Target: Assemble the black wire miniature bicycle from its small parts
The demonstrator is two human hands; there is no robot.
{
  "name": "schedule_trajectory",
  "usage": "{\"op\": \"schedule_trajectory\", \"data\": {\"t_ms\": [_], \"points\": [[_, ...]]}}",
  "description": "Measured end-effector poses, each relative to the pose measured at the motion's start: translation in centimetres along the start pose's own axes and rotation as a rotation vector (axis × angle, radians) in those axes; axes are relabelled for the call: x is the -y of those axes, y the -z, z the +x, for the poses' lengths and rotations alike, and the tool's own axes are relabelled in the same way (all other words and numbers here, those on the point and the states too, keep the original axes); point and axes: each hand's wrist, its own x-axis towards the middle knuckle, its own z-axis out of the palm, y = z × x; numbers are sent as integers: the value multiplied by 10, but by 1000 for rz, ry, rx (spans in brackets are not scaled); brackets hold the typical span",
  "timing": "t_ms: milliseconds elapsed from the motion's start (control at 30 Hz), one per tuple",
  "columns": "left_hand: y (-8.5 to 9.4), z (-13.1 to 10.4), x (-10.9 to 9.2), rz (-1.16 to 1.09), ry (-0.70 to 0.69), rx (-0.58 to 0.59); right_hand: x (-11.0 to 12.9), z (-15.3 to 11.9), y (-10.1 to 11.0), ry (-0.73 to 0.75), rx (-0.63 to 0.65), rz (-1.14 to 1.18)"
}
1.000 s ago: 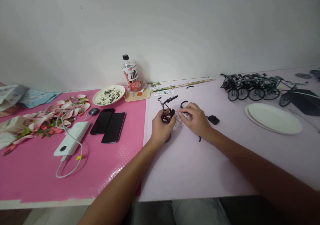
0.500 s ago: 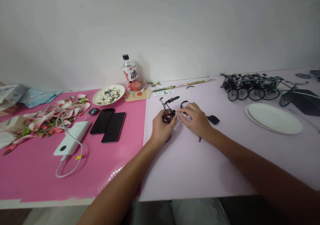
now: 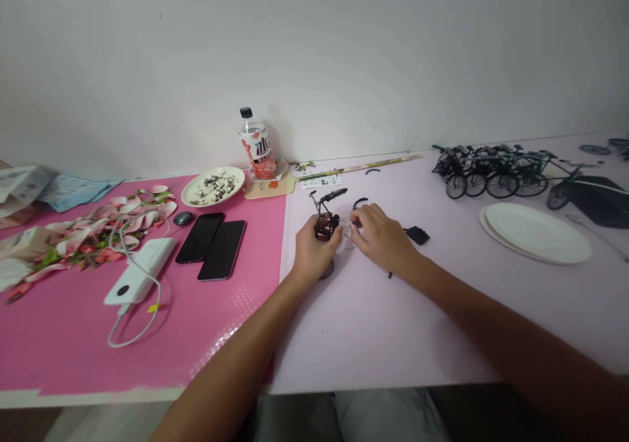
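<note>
"While we log the centre of the frame first, what do we enter under hands?"

"Left hand (image 3: pixel 314 252), one: closed around a small black bicycle (image 3: pixel 335 222), gripping it. Right hand (image 3: pixel 383 239), one: thumb and fingers pinching a slim tool (image 3: pixel 346 222), its thin shaft pointing left at the bicycle. Whether the tip touches, we cannot tell."

"And the bicycle's place?"

"Centre of frame, over the pale tabletop (image 3: pixel 344 337), partly hidden by the left hand. A slender black bar (image 3: pixel 334 195) rises above the fingers, slanted."

"Loose pieces near the hands?"

"We count a curved black strip (image 3: pixel 361 202) just above the right hand, and a flat black piece (image 3: pixel 417 235) to the right of its wrist."

"Right side of the frame?"

"Upper right: a row of dark bicycles (image 3: pixel 491 180), standing close together. Below them, two white oval plates (image 3: pixel 538 232), overlapping."

"Left side?"

"On the pink surface (image 3: pixel 98 344) we list two black phones (image 3: pixel 221 249), one partly over or against the other, we cannot tell which; a white block (image 3: pixel 140 273) with a cable; pink petals (image 3: pixel 93 239); and a pale bowl (image 3: pixel 239 188) of small bits, left of a bottle (image 3: pixel 257 147)."
</note>
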Motion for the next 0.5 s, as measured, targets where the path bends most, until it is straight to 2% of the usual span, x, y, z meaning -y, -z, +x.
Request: {"op": "schedule_trajectory", "data": {"t_ms": [300,500], "points": [[3,4,-1,18,-14,-16,-7,-3,-5,8,-40,47],[3,2,0,28,-45,13,-6,-1,-3,-43,-82,41]]}}
